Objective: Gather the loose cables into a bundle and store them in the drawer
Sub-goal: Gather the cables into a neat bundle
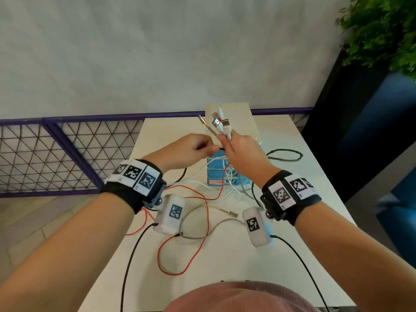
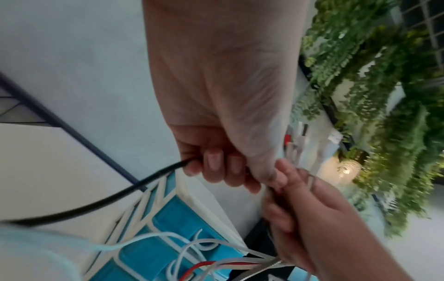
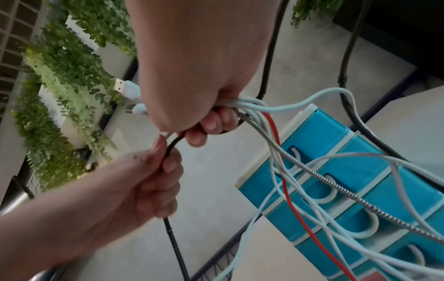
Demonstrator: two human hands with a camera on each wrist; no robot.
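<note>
My right hand (image 1: 234, 147) grips a bunch of cables (image 1: 221, 126) above the blue drawer unit (image 1: 219, 174); white, red-tipped and braided plugs stick up from the fist. In the right wrist view, white, red and braided strands (image 3: 276, 133) trail from that hand (image 3: 204, 121) over the closed drawers (image 3: 348, 171). My left hand (image 1: 202, 148) pinches a black cable (image 3: 168, 152) right beside the right fist, fingers curled round it (image 2: 209, 167). The black cable (image 2: 120, 194) hangs down toward the table.
Slack red (image 1: 177, 274) and braided (image 1: 198, 238) cable loops lie on the white table (image 1: 236, 262) in front of the drawers. A black loop (image 1: 284, 154) lies at the right. A purple mesh railing (image 1: 67, 154) runs left; plants (image 1: 382, 30) stand at the back right.
</note>
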